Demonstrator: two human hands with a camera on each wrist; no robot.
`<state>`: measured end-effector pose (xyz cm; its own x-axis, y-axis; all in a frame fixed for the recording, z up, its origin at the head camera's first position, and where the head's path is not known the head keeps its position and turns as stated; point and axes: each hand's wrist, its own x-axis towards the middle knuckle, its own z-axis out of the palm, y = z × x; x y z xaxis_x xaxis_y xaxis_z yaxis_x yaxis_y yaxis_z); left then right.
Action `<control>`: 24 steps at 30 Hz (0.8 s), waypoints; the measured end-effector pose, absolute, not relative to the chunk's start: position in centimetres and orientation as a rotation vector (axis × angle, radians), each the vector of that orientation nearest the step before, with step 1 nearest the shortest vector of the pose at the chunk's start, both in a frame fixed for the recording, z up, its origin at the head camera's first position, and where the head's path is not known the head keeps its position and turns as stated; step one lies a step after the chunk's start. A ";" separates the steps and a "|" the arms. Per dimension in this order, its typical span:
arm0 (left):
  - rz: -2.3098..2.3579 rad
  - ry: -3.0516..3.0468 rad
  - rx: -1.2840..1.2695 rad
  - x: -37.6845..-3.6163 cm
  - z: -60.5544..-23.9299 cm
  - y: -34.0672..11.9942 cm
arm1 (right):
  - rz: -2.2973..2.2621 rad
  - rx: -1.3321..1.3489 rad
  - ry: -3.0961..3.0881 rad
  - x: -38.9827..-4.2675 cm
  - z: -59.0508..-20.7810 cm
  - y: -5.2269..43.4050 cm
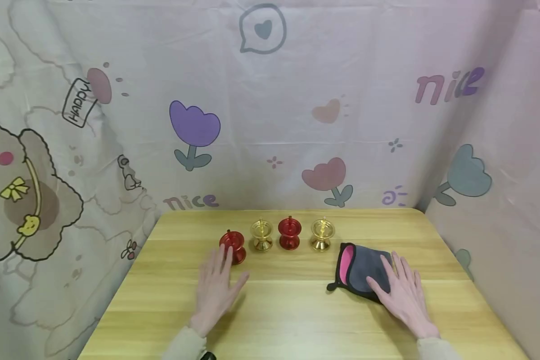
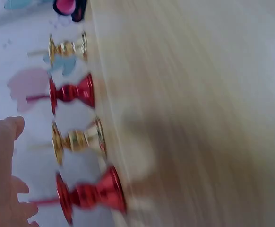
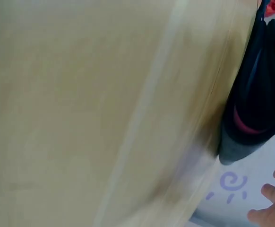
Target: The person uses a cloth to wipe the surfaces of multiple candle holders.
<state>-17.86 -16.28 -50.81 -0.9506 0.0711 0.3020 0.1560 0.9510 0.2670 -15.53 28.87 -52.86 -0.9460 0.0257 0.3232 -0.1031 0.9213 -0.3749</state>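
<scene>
Four small pedestal candlesticks with a dish and a centre spike stand in a row. From the left they are a red one (image 1: 236, 249), a gold one (image 1: 262, 243), another red one (image 1: 290, 241) and another gold one (image 1: 321, 242). My left hand (image 1: 213, 290) has its fingers spread, fingertips overlapping the leftmost red candlestick in the head view. In the left wrist view that candlestick (image 2: 92, 195) is upright and the hand holds nothing. My right hand (image 1: 406, 296), fingers extended, overlaps the right side of a dark grey cloth mitt (image 1: 366, 270) with pink lining and a hanging loop.
The things stand on a light wooden table (image 1: 279, 320). Behind it and along both sides hangs a pale cloth curtain (image 1: 261, 100) printed with flowers and words. A dark band (image 1: 208, 356) shows at the left sleeve.
</scene>
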 end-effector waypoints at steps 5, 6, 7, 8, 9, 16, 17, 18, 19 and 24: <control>-0.511 -2.775 -0.284 -18.8 -50.9 -12.6 | 0.646 0.005 -2.769 -15.3 -52.8 29.7; -0.548 -2.777 -0.315 -19.1 -50.9 -11.8 | 0.672 -0.002 -2.767 -15.3 -52.8 29.9; -0.594 -2.777 -0.348 -19.4 -50.8 -11.0 | 0.701 -0.010 -2.766 -15.2 -52.7 30.1; -0.654 -2.783 -0.381 -19.8 -50.8 -10.1 | 0.733 -0.017 -2.763 -15.2 -52.7 30.3; -0.730 -2.785 -0.416 -20.2 -50.7 -9.3 | 0.764 -0.023 -2.758 -15.1 -52.6 30.5; -1.298 -2.795 -0.529 -23.4 -50.2 -4.2 | 0.992 -0.077 -2.766 -15.6 -52.3 30.9; -1.361 -2.783 -0.529 -23.9 -50.1 -3.6 | 1.012 -0.087 -2.773 -15.6 -52.2 30.9; -1.414 -2.772 -0.527 -24.5 -50.1 -3.0 | 1.030 -0.094 -2.778 -15.6 -52.2 30.9; -1.466 -2.753 -0.526 -25.0 -50.1 -2.4 | 1.044 -0.100 -2.781 -15.6 -52.2 30.9; -1.627 -2.700 -0.482 -27.0 -50.4 0.2 | 1.089 -0.114 -2.750 -15.6 -52.2 30.7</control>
